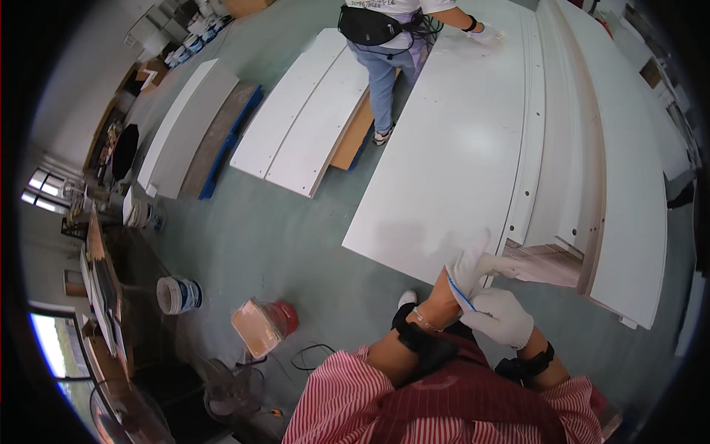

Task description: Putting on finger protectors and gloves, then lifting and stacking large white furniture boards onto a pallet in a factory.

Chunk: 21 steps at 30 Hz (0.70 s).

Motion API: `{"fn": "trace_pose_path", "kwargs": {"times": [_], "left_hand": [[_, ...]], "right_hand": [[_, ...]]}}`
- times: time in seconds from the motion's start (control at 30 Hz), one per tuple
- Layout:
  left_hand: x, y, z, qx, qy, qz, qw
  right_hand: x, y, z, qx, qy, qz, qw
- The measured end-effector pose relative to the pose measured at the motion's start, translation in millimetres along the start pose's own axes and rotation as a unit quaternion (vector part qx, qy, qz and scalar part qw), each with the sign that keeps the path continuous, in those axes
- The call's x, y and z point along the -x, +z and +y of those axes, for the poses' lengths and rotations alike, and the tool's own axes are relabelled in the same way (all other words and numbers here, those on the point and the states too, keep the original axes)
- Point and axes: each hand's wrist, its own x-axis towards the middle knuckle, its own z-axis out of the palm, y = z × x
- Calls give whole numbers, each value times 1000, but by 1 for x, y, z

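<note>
- While gloved left hand [473,263] lies flat-fingered, grasping nothing, at near edge of white panel [458,148], right hand [501,317] pinches left glove cuff.
- Risk, judged: panel corner overhanging; leaning there could tip it.
- Panel long axis running away toward co-worker [388,44], near corner pointing back.

Daylight fills the room evenly, bright but soft; the windows [46,191] at far left burn out to white, and a lower pane [50,346] glows blue; the big white panel [458,148] carries a mild sheen, no hard glare; shadows under the stacked boards [296,111] are faint; straight edges bow toward the black fisheye rim; the gloved hands look slightly blurred.
</note>
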Motion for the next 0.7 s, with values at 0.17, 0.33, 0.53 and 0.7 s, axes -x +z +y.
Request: {"fn": "trace_pose_path", "kwargs": {"times": [0.17, 0.33, 0.53, 0.7], "left_hand": [[-21, -6, 43, -329, 224, -4, 917], [-23, -13, 20, -211, 136, 65, 966], [-19, -110, 21, -561, -55, 95, 821], [27, -196, 63, -688, -29, 343, 638]], "right_hand": [[-14, 10, -19, -105, 26, 23, 994], [-20, 18, -34, -52, -5, -52, 997], [-3, 32, 21, -212, 15, -9, 977], [31, 47, 121, -167, 403, 229, 870]]}}
